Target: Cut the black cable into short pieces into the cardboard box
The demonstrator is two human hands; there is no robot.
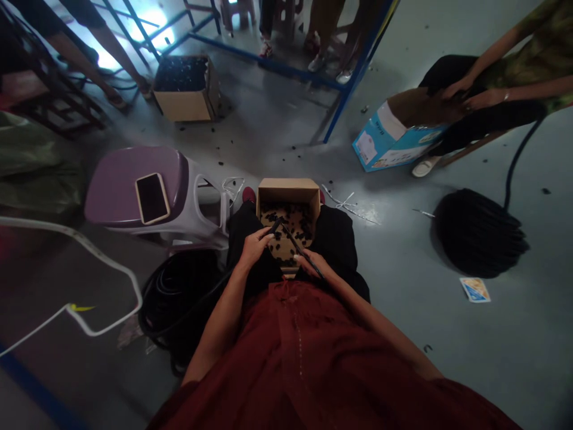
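Note:
My left hand (254,246) is closed around a black rubber-like strip (276,225), whose end points over the open cardboard box (289,184) between my knees. My right hand (312,263) grips a long, thin, dark tool that looks like a knife (293,240). Its tip reaches close to the strip's end; whether they touch I cannot tell. Many small black pieces (301,222) lie scattered inside the box, below both hands. At my left side is a coil of black hose or strip (179,286), from which a length runs up under my left forearm.
A purple-topped stool (116,185) with a phone (153,198) stands at left, near a bent white tube (111,263). Ahead are a filled cardboard box (183,107) and a blue frame (335,119). At right, a seated person works over a blue box (394,140), near a black coil (478,233).

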